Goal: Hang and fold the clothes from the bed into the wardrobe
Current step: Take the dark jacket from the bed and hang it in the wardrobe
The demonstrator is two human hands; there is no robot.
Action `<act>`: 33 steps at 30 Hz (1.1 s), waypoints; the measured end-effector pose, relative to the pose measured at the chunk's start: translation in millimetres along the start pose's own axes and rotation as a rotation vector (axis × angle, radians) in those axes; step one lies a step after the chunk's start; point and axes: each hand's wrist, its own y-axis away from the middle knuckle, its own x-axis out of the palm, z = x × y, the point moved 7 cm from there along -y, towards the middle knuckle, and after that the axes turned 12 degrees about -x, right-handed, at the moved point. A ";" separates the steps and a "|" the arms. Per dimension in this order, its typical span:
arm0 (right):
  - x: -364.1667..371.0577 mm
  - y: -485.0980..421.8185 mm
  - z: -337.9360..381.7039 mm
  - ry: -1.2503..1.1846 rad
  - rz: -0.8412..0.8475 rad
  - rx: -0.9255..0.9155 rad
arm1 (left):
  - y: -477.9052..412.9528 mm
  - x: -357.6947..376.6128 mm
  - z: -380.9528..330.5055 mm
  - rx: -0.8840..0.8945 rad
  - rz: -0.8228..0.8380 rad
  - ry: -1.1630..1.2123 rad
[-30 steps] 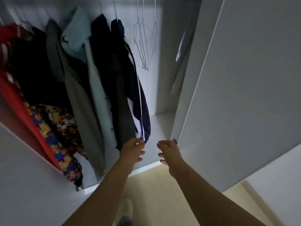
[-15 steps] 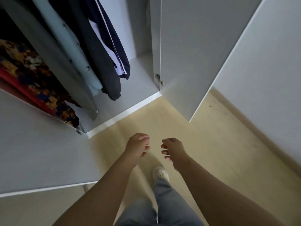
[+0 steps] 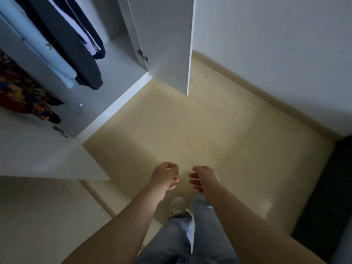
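The open white wardrobe point(image 3: 122, 73) fills the upper left. Inside it hang a navy and white garment point(image 3: 89, 37), a dark grey one point(image 3: 76, 54), a pale blue shirt point(image 3: 43, 48) and a colourful patterned cloth point(image 3: 21, 92). My left hand point(image 3: 165, 177) and my right hand point(image 3: 204, 179) hover side by side over the pale floor, well away from the wardrobe. Both have loosely curled fingers and hold nothing. No bed and no loose clothes are in view.
The right wardrobe door point(image 3: 167, 44) stands open ahead, the left door point(image 3: 38, 155) juts out at the left. A white wall point(image 3: 276, 54) with a skirting board runs along the right. Something dark point(image 3: 327, 197) sits at the right edge. My legs and a light shoe point(image 3: 177, 206) are below.
My left hand has let go of the navy garment's hem. Both hands have dropped away from the wardrobe, and my view has swung down and right toward the floor.
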 end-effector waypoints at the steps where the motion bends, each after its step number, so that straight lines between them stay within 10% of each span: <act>1: -14.3 7.2 -10.8 -0.032 -0.036 0.004 | 4.1 13.6 8.0 0.007 0.022 -0.027; 33: -557.0 270.2 -335.9 -0.976 -0.789 0.090 | 223.8 593.7 291.4 0.197 0.445 -0.922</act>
